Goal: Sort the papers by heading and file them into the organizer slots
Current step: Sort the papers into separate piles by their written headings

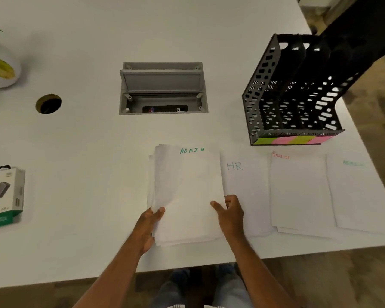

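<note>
White paper fills my grip: a stack of sheets [187, 196] with ADMIN written in green on the top page, held at the near edge of the desk [76, 152]. My left hand [148, 227] clamps the stack's lower left corner, thumb on top and fingers underneath. My right hand [230, 213] pinches the right edge, thumb lying on the top sheet and fingers curled behind.

Just right of the stack, partly under it, lies a sheet headed HR [247, 192]. Next to that is a small pile headed FINANCE [300, 192] in red, then a sheet with a faint green heading [360, 192] I cannot read, near the desk's right edge.

Behind these piles stands the black mesh organizer [293, 96], its slots open toward me, with green and pink sticky labels along its front base. A grey cable box [162, 87] is sunk into the desk's middle, a round hole [48, 103] to its left, and a boxed charger [5, 196] sits at far left.
</note>
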